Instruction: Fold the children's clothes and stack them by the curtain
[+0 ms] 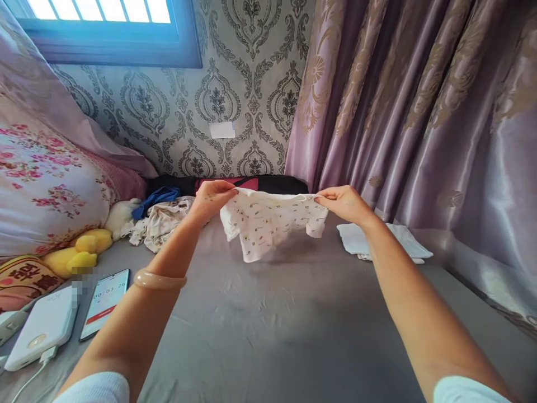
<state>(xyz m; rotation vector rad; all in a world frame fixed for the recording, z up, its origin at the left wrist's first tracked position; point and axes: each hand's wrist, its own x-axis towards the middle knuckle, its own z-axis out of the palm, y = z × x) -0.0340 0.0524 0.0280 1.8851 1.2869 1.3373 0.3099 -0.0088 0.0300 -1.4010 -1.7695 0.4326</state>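
Stretched between my two hands is a small white baby shirt (268, 221) with a fine dark print, held up above the grey bed sheet (268, 330). My left hand (215, 198) pinches its upper left corner, fingers closed. At the upper right corner my right hand (344, 202) pinches the fabric the same way. The lower part of the shirt hangs loose and slants to the left. Beyond my right forearm lies a folded white garment (398, 240) on the sheet. A heap of crumpled printed clothes (165, 221) is beyond my left forearm.
At the left are a phone (104, 302) showing a timer, a white power bank (44, 324) with a cable, a yellow plush toy (81, 254) and a floral pillow (46, 184). Purple curtains (377, 101) hang at the right. A patterned wall (251, 84) stands behind the bed.
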